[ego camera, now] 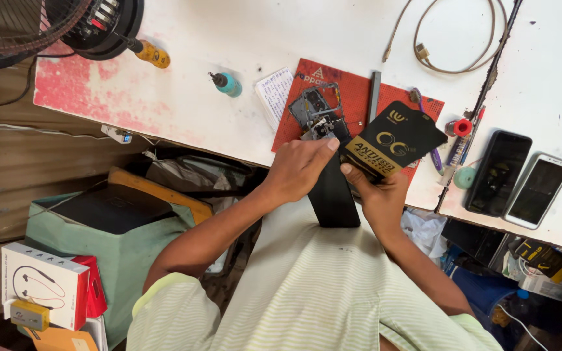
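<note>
Phone (334, 195), black, held upright at table (229, 123) edge over lap. Left hand (299, 170) fingers curled, gripping its top; right hand (378, 195) pinches black packet (391, 142) against it. Step: likely screen-protector fitting; next needs packet opened.

A person in a pale green striped shirt (307, 286) works at the edge of a white, red-stained workbench (229, 39) near the centre of the frame. The left hand (300, 168) grips the top of a flat black rectangular phone panel (334, 195), held upright against the bench edge, while the right hand (375, 192) clasps a black packet with gold print (395, 140). Just above, a dismantled phone frame (317, 110) lies on a red mat (352, 97). Two dark-screened smartphones (518, 179) rest at right, a beige coiled cable (443, 39) at upper right, and a teal-capped bottle (227, 83) left of the mat.
</note>
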Demonstrator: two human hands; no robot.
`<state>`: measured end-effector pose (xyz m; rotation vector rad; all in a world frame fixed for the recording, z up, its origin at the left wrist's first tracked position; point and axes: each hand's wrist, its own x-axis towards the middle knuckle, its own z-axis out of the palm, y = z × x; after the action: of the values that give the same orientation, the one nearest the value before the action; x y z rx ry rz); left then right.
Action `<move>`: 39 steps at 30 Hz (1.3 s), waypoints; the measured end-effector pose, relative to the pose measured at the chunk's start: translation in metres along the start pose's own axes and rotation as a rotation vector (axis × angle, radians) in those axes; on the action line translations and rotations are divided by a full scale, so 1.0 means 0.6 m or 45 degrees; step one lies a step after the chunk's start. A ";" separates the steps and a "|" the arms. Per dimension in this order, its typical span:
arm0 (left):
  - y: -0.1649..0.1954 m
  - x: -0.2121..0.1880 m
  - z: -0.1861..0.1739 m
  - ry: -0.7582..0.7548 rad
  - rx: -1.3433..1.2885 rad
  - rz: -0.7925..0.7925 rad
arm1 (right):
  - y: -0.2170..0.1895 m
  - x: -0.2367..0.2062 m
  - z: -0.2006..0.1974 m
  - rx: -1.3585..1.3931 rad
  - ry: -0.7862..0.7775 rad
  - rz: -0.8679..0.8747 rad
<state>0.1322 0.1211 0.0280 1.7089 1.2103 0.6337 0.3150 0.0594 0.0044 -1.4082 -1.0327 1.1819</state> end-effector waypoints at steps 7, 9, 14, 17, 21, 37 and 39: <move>0.011 -0.026 -0.007 0.068 -0.183 0.228 | -0.010 -0.045 -0.006 -0.046 0.057 -0.141; 0.019 -0.036 -0.011 0.052 -0.193 0.254 | -0.013 -0.058 -0.010 -0.043 0.048 -0.164; 0.032 -0.051 -0.021 0.019 -0.165 0.229 | -0.002 -0.082 -0.025 -0.047 -0.016 -0.062; 0.028 -0.053 -0.021 0.001 -0.169 0.208 | 0.017 -0.089 -0.042 -0.029 -0.079 -0.007; 0.000 -0.051 -0.014 0.044 -0.140 0.031 | 0.038 -0.077 -0.068 0.222 -0.123 -0.004; -0.135 -0.193 -0.089 0.687 -1.075 -0.409 | -0.013 0.254 0.325 -0.534 -0.719 -1.204; -0.141 -0.205 -0.094 0.731 -1.049 -0.387 | -0.002 0.262 0.359 -0.576 -0.812 -0.951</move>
<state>0.0017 0.0379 -0.0109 0.6526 1.2910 1.2652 0.1282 0.2470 -0.0252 -0.7923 -2.1485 0.8504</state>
